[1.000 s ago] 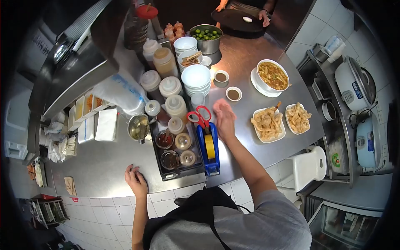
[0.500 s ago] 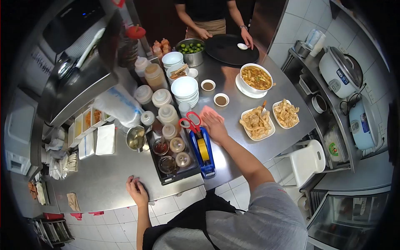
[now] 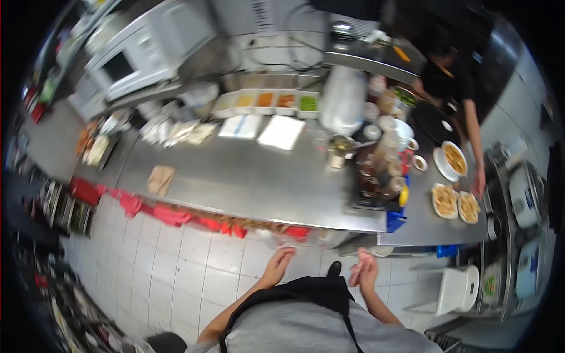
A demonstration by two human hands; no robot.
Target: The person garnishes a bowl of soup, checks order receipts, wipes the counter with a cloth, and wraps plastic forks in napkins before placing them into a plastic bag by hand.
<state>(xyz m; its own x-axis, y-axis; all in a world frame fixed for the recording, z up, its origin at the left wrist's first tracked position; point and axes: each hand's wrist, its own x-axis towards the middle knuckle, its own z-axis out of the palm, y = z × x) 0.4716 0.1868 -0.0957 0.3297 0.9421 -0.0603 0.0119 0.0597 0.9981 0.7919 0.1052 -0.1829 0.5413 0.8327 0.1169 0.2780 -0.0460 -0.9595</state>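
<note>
"What sort of room does the head view show?"

"A kitchen, with a stainless-steel counter (image 3: pixel 253 188) running to both sides of a black condiment tray (image 3: pixel 374 206). Squeeze bottles (image 3: pixel 387 143) crowd that tray, blurred here. White floor tiles (image 3: pixel 194 282) show on the wearer's side of it."

"And the right hand?"

"The right hand (image 3: pixel 369 274) is closed around a pink cloth (image 3: pixel 355 272). Both are off the counter, on the wearer's side of the tray."

"Where's the left?"

"The left hand (image 3: pixel 276 267) is on the wearer's side too, but left of the tray, loosely open with its fingers together."

"What lies around the tray?"

"A blue tape dispenser (image 3: pixel 395 221) just beside it on the right. Farther right, two white dishes of fried strips, one (image 3: pixel 444 201) nearer the tray and the other (image 3: pixel 469 208) beyond it, then a soup bowl (image 3: pixel 454 160) farther back. Well left of the tray lies a folded brown cloth (image 3: pixel 160 180)."

"Anyone else?"

"A co-worker, behind the tray and to its right. One of the co-worker's hands (image 3: pixel 479 183) is down close to the farther dish; I can't tell whether it touches."
</note>
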